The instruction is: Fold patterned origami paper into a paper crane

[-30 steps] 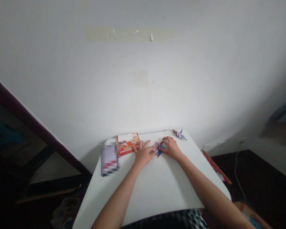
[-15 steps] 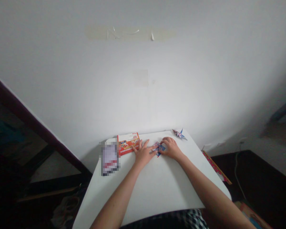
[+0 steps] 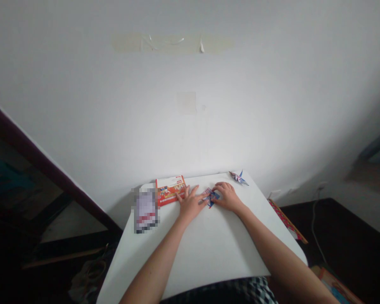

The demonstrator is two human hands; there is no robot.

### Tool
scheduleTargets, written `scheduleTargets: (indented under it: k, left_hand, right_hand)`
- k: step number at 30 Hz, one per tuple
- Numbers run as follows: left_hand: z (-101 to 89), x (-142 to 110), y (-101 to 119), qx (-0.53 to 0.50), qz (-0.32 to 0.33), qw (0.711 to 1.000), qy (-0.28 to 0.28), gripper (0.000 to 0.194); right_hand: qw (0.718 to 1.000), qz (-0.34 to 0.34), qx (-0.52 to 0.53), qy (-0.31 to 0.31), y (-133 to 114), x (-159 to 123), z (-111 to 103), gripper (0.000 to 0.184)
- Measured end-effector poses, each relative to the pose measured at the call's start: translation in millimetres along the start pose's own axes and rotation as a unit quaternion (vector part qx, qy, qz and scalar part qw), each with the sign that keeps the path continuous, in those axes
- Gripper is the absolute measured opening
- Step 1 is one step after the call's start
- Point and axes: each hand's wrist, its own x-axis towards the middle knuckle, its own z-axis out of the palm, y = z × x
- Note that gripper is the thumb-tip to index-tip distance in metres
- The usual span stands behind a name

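A small folded sheet of patterned origami paper (image 3: 213, 196), blue, red and white, lies on the white table between my hands. My left hand (image 3: 190, 205) rests flat with its fingers spread, and its fingertips press on the paper's left side. Some of those fingers reach over the edge of a red and white booklet or packet (image 3: 170, 195). My right hand (image 3: 228, 197) has its thumb and fingers curled together on the paper's right side, covering part of it. Behind my right hand, near the table's far corner, sits a finished paper crane (image 3: 239, 177) in similar colours.
The white table (image 3: 215, 253) stands against a pale wall (image 3: 256, 105). At its left edge lies a blurred-out phone-like object (image 3: 146, 209). A cable (image 3: 315, 223) runs down to the dark floor on the right. A dark-red frame (image 3: 50, 164) slants along the left.
Both hands keep nearly the same place on the paper. The view has tilted very slightly; nothing else visibly differs.
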Motion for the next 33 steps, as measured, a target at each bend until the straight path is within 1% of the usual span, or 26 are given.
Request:
scheduleTargets:
  k: [4,11,21,28,33]
  left_hand:
    - [0.5,-0.8,0.2,0.0,-0.002,1.0,0.005,0.036]
    - [1.5,1.1,0.8,-0.006,-0.011,1.0,0.005,0.037]
    - [0.3,0.9,2.0,-0.002,-0.019,1.0,0.001,0.036]
    - [1.7,2.1,-0.1,0.002,-0.011,1.0,0.007,0.035]
    - [2.6,2.5,-1.3,0.005,-0.011,1.0,0.0,0.036]
  right_hand:
    - [1.0,0.0,-0.003,0.005,0.1,-0.1,0.4,0.035]
    - [1.0,0.004,-0.015,0.002,-2.7,0.6,0.1,0.038]
    - [0.999,-0.017,-0.04,-0.007,-4.1,-0.2,0.2,0.051]
    - [0.999,-0.03,-0.037,-0.013,-5.1,-1.2,-1.7,0.062]
    - [0.999,-0.032,-0.029,-0.022,-4.0,-2.4,-2.6,0.065]
